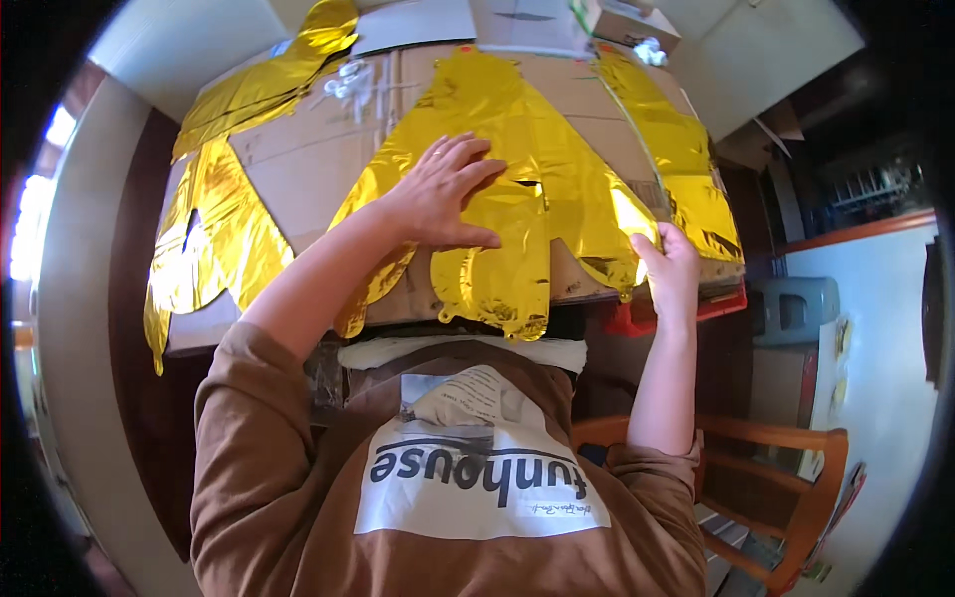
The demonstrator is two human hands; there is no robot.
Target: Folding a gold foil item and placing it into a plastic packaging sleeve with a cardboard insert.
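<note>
A flat, uninflated gold foil balloon [487, 109] lies in front of me on a cardboard-covered table [288, 184], its pointed parts spreading toward the near edge. My left hand [443, 194] rests on the middle of the foil with its fingers stretched out and thumb apart, holding nothing. At the near right corner, my right hand [671, 264] pinches the edge of the same balloon between thumb and fingers. Part of the foil's left side is hidden under my left hand and forearm.
More flat gold foil pieces lie at the left [219, 234] and along the right edge [686, 159]. White clumps [350, 80] sit near the back, beside white sheets [413, 25]. A wooden chair [771, 448] and a grey-blue plastic stool [796, 308] stand to the right.
</note>
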